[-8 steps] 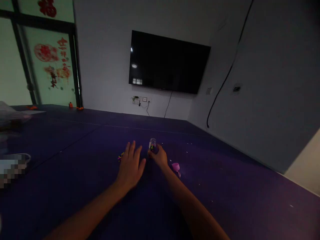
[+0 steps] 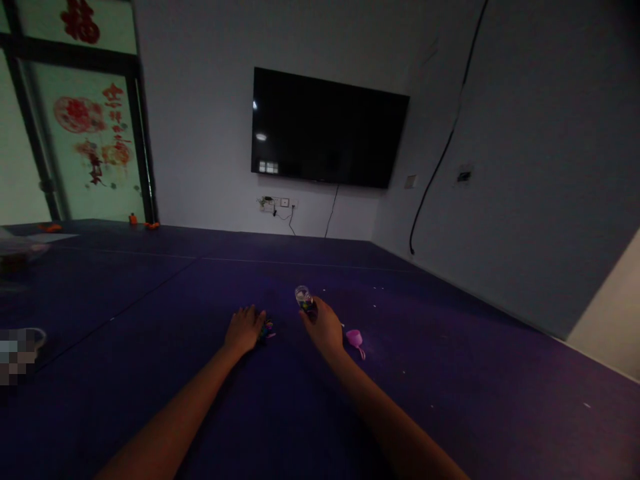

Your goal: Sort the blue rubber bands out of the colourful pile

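Head view: right hand (image 2: 323,325) grips a clear jar (image 2: 303,296), apparently to steady it. Left hand (image 2: 244,329) partly covers colourful pieces (image 2: 269,327); whether it holds any cannot be told.

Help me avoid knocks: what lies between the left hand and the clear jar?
In the head view, small colourful pieces lie beside the left hand; beyond them, only purple surface shows up to the clear jar in the right hand.
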Action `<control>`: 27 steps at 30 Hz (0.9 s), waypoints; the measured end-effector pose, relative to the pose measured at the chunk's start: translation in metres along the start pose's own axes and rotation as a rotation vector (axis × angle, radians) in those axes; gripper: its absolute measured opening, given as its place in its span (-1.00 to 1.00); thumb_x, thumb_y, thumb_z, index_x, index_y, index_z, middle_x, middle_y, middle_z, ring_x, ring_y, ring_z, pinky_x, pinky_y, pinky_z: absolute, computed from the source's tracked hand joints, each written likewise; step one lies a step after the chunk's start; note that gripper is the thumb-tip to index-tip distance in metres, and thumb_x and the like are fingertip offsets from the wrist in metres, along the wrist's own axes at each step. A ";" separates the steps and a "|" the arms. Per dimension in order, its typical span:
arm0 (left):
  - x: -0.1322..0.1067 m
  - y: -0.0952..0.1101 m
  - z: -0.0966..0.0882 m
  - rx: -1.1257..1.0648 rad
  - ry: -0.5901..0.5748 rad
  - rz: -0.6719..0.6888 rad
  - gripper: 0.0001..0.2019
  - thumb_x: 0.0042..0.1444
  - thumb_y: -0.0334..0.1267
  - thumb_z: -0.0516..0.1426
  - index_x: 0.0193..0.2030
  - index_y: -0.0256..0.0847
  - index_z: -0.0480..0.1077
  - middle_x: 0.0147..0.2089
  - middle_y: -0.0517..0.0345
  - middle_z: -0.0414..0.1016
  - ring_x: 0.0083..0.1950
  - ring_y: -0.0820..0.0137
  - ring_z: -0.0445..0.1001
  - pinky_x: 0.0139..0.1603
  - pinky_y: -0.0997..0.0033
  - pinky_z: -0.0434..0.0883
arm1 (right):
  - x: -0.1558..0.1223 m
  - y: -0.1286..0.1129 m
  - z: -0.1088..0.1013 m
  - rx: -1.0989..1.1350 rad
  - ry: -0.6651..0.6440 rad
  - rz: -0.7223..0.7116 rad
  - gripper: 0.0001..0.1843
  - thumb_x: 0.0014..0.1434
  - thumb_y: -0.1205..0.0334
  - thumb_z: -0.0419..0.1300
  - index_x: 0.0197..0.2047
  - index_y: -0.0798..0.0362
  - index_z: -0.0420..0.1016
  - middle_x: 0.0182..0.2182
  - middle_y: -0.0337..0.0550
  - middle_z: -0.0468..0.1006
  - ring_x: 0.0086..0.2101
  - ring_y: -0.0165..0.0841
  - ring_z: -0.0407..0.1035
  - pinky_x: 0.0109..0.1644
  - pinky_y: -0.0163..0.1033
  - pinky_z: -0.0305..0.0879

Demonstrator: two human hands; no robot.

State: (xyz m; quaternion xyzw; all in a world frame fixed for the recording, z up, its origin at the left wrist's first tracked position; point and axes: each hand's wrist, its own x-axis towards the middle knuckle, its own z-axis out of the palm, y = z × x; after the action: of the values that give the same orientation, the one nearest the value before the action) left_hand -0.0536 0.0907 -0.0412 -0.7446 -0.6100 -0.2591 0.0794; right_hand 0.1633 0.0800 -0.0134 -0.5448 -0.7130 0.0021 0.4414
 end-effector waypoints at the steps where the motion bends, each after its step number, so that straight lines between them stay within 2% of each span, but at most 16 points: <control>1: -0.002 0.000 0.002 -0.027 -0.026 0.018 -0.61 0.21 -0.18 -0.11 0.04 -0.22 0.40 0.12 -0.16 0.42 0.20 0.07 0.31 0.16 0.03 0.22 | -0.005 0.002 -0.005 -0.031 0.007 -0.038 -0.65 0.12 0.22 0.15 0.00 0.07 0.38 -0.17 -0.03 0.53 -0.16 -0.22 0.42 -0.08 -0.15 0.30; 4: -0.005 0.008 0.005 -0.125 -0.079 0.034 -0.58 0.26 -0.15 -0.17 0.06 -0.25 0.38 0.13 -0.12 0.42 0.21 0.17 0.30 0.19 0.13 0.22 | -0.016 0.005 -0.013 -0.097 0.019 -0.113 -0.61 0.12 0.28 0.14 0.05 0.07 0.35 -0.10 -0.01 0.49 -0.07 -0.21 0.36 0.00 -0.10 0.25; 6: -0.004 0.010 0.005 -0.178 -0.083 0.021 -0.54 0.27 -0.10 -0.19 0.09 -0.27 0.35 0.14 -0.12 0.41 0.24 0.17 0.27 0.21 0.09 0.20 | -0.020 0.003 -0.011 -0.136 -0.013 -0.146 -0.58 0.11 0.33 0.15 0.08 0.04 0.35 -0.08 -0.02 0.46 -0.04 -0.20 0.33 0.02 -0.08 0.23; 10: -0.003 0.004 0.000 -0.260 -0.028 -0.018 -0.53 0.28 -0.08 -0.21 0.11 -0.28 0.32 0.17 -0.13 0.37 0.29 0.13 0.19 0.25 -0.07 0.09 | -0.019 -0.006 0.008 -0.198 -0.057 -0.149 -0.53 0.07 0.42 0.15 0.08 -0.04 0.37 -0.08 -0.05 0.43 -0.06 -0.19 0.30 0.02 -0.06 0.21; 12: -0.004 0.001 -0.004 -0.300 0.007 -0.021 -0.56 0.28 -0.10 -0.19 0.10 -0.25 0.33 0.15 -0.08 0.39 0.26 0.19 0.24 0.24 -0.01 0.14 | -0.018 -0.008 0.018 -0.217 -0.036 -0.138 -0.53 0.07 0.46 0.12 0.06 -0.05 0.40 -0.08 -0.03 0.42 -0.05 -0.18 0.29 0.02 -0.06 0.21; 16: -0.006 0.007 -0.008 -0.386 0.074 0.026 -0.70 0.23 -0.14 -0.04 -0.10 -0.19 0.44 0.08 0.03 0.45 0.16 0.31 0.34 0.20 0.21 0.24 | -0.016 -0.005 0.025 -0.237 -0.001 -0.200 -0.51 0.08 0.50 0.06 0.05 -0.06 0.42 -0.05 -0.01 0.39 -0.01 -0.19 0.24 0.03 -0.06 0.21; 18: -0.008 0.014 -0.008 -0.439 0.125 0.061 -0.76 0.19 -0.20 0.01 -0.25 -0.20 0.48 0.06 0.02 0.46 0.14 0.28 0.35 0.19 0.18 0.26 | -0.015 -0.001 0.021 -0.236 0.026 -0.248 -0.51 0.08 0.52 0.04 0.04 -0.06 0.43 -0.03 -0.02 0.37 0.02 -0.19 0.21 0.06 -0.05 0.20; 20: -0.010 0.020 -0.005 -0.466 0.148 0.083 -0.79 0.18 -0.27 0.02 -0.31 -0.20 0.48 0.08 0.01 0.44 0.16 0.24 0.32 0.18 0.10 0.27 | -0.012 0.003 0.017 -0.229 0.060 -0.284 -0.52 0.08 0.52 0.04 0.01 -0.05 0.45 -0.02 -0.03 0.36 0.03 -0.19 0.19 0.10 -0.03 0.17; 24: -0.016 0.022 -0.001 -0.428 0.094 0.120 -0.75 0.17 -0.31 0.04 -0.07 -0.13 0.47 0.23 0.01 0.29 0.29 0.16 0.14 0.22 -0.03 0.20 | -0.011 0.007 0.013 -0.182 0.089 -0.311 -0.52 0.06 0.54 0.04 -0.01 -0.02 0.47 -0.04 -0.03 0.37 0.03 -0.18 0.20 0.13 0.00 0.17; 27: -0.020 0.018 -0.004 -0.344 0.024 0.188 -0.68 0.20 -0.23 0.04 0.08 0.00 0.38 0.38 0.09 0.01 0.38 0.05 -0.11 0.25 -0.21 0.04 | -0.013 0.010 0.016 -0.103 0.078 -0.307 -0.49 0.03 0.56 0.04 0.02 0.01 0.44 -0.05 0.00 0.38 0.02 -0.18 0.22 0.10 -0.01 0.22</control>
State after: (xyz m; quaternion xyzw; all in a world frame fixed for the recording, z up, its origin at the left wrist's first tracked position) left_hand -0.0401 0.0677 -0.0440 -0.7979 -0.4835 -0.3596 -0.0179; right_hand 0.1612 0.0816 -0.0360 -0.4511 -0.7692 -0.1230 0.4356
